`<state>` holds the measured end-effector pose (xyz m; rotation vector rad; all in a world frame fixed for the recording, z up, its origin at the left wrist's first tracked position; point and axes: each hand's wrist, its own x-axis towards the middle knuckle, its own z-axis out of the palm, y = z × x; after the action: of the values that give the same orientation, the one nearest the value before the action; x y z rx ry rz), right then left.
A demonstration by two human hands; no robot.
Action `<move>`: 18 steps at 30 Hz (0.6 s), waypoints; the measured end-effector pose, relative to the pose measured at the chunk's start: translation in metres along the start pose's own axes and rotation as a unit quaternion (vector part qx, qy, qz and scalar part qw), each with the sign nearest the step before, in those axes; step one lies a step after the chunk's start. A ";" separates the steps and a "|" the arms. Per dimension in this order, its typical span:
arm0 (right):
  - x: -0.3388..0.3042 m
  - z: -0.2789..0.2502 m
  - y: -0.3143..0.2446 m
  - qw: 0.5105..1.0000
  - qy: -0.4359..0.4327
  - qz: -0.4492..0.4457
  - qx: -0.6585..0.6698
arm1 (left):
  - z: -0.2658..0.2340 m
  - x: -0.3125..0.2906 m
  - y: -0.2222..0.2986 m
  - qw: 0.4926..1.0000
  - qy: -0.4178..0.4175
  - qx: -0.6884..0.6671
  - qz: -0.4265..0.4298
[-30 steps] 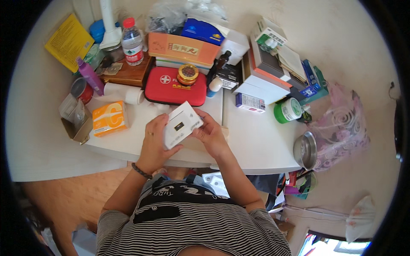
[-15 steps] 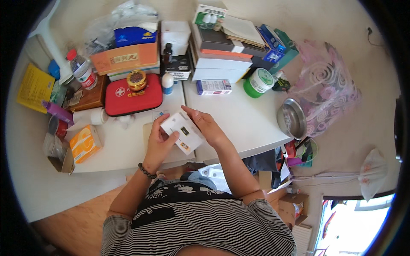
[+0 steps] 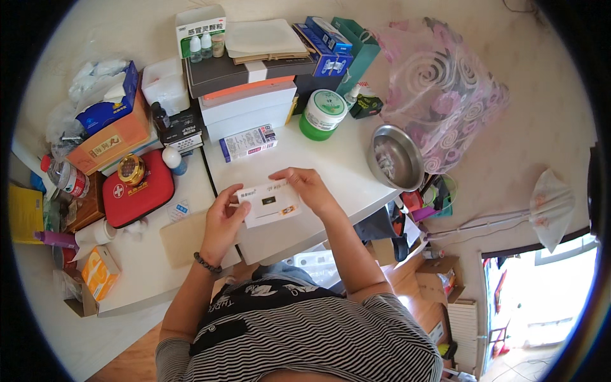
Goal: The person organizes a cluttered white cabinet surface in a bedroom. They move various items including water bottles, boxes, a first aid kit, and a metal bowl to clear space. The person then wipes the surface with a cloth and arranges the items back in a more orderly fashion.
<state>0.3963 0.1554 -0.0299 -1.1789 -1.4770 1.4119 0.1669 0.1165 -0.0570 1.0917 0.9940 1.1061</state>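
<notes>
A small white cardboard box (image 3: 272, 212) with a dark rectangle and a small orange mark on its face is held between my two hands, above the table's front edge. My left hand (image 3: 221, 224) grips its left end, the thumb lying on the face. At the opposite end, my right hand (image 3: 307, 190) closes on the upper right corner with its fingers along the top edge. A beige flat piece (image 3: 181, 239) lies on the table beside my left wrist, next to a small blue-and-white packet (image 3: 179, 210).
A red zip case (image 3: 143, 197) carries a gold-lidded jar (image 3: 132, 170) at left. A white-and-purple box (image 3: 249, 144) and a green tub (image 3: 323, 114) stand behind my hands. At right, a metal bowl (image 3: 396, 158) sits by the table edge (image 3: 344, 223).
The view has swung to the right, so the table's things sit further left. The white box has turned from a slant to nearly level, and my right hand now grips its right end.
</notes>
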 end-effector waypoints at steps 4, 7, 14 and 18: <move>0.006 -0.022 0.012 0.999 0.039 0.022 0.028 | 0.017 0.018 0.005 1.000 0.014 -0.005 -0.024; 0.009 -0.029 0.020 0.999 0.038 0.017 0.026 | 0.023 0.025 0.006 0.998 0.024 -0.025 -0.049; 0.021 -0.047 0.035 0.993 0.096 0.014 0.068 | 0.030 0.035 0.005 0.998 0.025 -0.026 -0.059; 0.034 -0.076 0.054 0.871 0.405 -0.090 -0.264 | 0.032 0.034 0.007 0.997 0.037 -0.028 -0.058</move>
<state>0.4654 0.2075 -0.0781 -1.6363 -1.3026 0.2620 0.2027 0.1459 -0.0461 0.9416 1.0666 1.0795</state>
